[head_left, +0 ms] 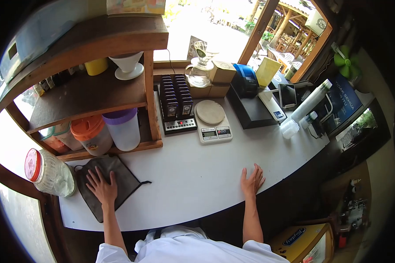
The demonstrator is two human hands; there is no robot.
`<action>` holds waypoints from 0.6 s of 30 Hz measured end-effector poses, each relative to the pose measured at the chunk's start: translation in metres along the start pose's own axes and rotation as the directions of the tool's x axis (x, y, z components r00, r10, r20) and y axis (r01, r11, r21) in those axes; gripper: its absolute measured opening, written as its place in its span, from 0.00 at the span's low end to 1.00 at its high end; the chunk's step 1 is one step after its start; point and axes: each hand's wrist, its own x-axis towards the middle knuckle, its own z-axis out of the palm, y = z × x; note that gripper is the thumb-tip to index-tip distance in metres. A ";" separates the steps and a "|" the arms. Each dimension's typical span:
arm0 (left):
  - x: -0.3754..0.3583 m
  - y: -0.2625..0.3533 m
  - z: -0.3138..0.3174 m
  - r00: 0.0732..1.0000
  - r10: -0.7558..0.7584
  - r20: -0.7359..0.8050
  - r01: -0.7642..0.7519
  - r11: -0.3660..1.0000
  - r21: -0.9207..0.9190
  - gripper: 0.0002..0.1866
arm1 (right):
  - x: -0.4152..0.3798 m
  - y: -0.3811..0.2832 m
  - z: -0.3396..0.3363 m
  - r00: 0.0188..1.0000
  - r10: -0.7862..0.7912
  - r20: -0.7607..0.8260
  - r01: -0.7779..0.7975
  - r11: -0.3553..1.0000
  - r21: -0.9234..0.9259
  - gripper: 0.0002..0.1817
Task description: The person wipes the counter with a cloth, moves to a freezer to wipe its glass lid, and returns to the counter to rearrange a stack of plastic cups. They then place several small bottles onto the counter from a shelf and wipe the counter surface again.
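Note:
My left hand (102,186) lies flat with fingers spread on a dark grey drawstring pouch (123,177), whose cord end sticks out to the right. Close to the pouch's left side stands a ribbed clear jar (55,175) with a red lid. My right hand (252,180) rests on the bare white counter (193,184), its fingers stretched out and nothing in them. Further back, between the two hands, sits a white kitchen scale (215,133) with a round beige top.
A wooden shelf (87,98) with a white dripper (128,65) and plastic tubs fills the left. Along the back are a pager rack (175,98), a glass coffee server (199,74), a black cash drawer (254,109) and a blue-topped printer (245,81). Stacked clear cups (311,101) lean at right.

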 end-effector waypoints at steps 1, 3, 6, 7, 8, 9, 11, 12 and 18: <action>-0.013 0.017 0.003 0.998 0.067 -0.010 -0.067 0.998 -0.017 0.41 | -0.001 -0.001 -0.001 1.000 0.003 0.004 -0.003 1.000 -0.001 0.35; -0.048 0.064 -0.004 0.952 0.304 -0.032 -0.305 0.943 -0.135 0.40 | 0.000 0.000 0.001 1.000 -0.005 -0.006 0.005 1.000 0.014 0.35; -0.108 0.103 -0.017 0.648 0.760 0.053 -0.700 0.622 -0.351 0.41 | -0.003 0.012 0.007 1.000 -0.022 -0.020 0.023 0.998 0.050 0.34; -0.111 0.099 -0.020 0.595 0.801 0.068 -0.723 0.570 -0.390 0.40 | -0.001 0.013 0.007 0.999 -0.033 -0.026 0.034 0.997 0.067 0.33; -0.109 0.095 -0.023 0.535 0.841 0.080 -0.744 0.514 -0.427 0.41 | 0.002 0.014 0.007 0.999 -0.037 -0.029 0.039 0.997 0.067 0.33; -0.097 0.086 -0.028 0.605 0.790 0.095 -0.702 0.586 -0.404 0.41 | 0.002 0.014 0.006 0.999 -0.036 -0.029 0.038 0.997 0.067 0.33; -0.063 0.058 -0.025 0.762 0.645 0.062 -0.599 0.738 -0.311 0.41 | -0.002 0.012 0.006 0.999 -0.020 -0.025 0.022 0.998 0.063 0.33; -0.046 0.039 -0.017 0.845 0.533 0.034 -0.509 0.824 -0.249 0.42 | -0.002 0.008 0.004 1.000 -0.012 -0.025 0.014 0.998 0.058 0.33; -0.011 0.032 0.012 0.998 0.067 -0.013 -0.067 0.998 0.004 0.40 | -0.003 0.002 0.004 0.999 -0.001 -0.035 0.001 1.000 0.007 0.33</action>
